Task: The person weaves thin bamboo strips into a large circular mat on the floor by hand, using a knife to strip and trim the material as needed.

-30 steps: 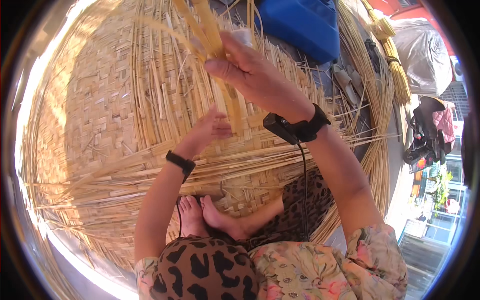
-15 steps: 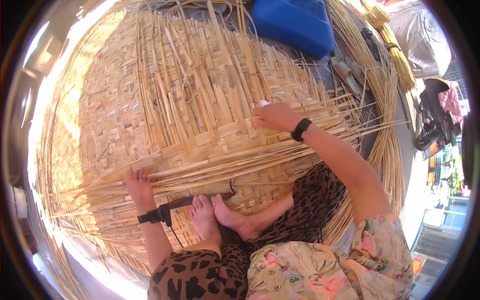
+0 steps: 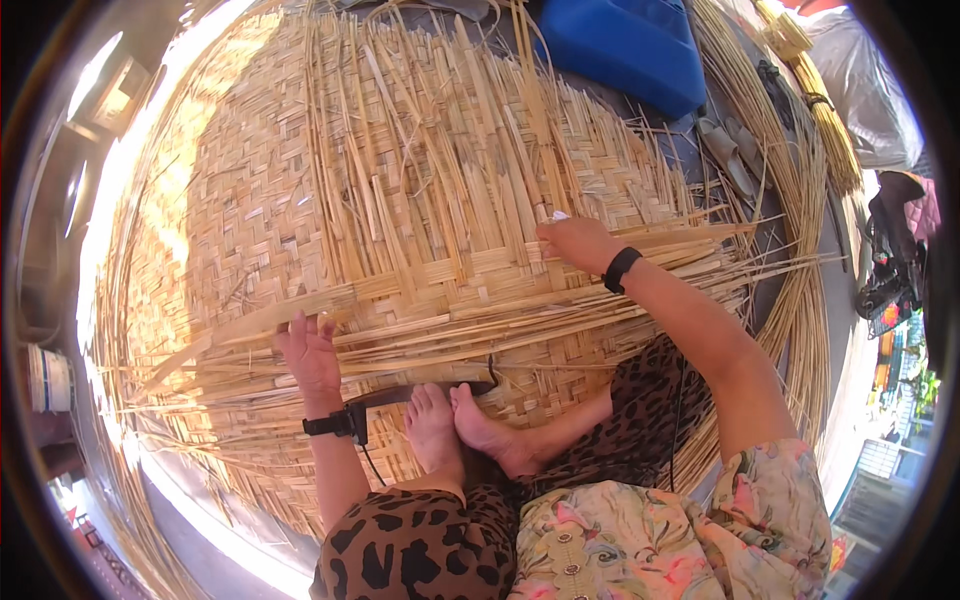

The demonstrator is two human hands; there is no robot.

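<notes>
A large woven bamboo mat spreads before me, with many loose upright strips fanning from its weave. One wide flat bamboo strip crosses these from left to right. At its left part, my left hand has its palm up and its fingers curled at the strip's lower edge, closed on it as far as I can see. My right hand pinches at the weave, where an upright strip meets the wide one. Something white shows at its fingers. Thin loose strips lie crosswise nearer me.
My bare feet rest on the mat beside a dark, curved tool. A blue plastic container stands beyond the mat. Grey shoes, long bundled strips and a straw broom lie to the right.
The whole view has shifted, so things appear farther right. My left hand has moved slightly away from me, up to the wide strip. My right hand stays at nearly the same spot on the weave.
</notes>
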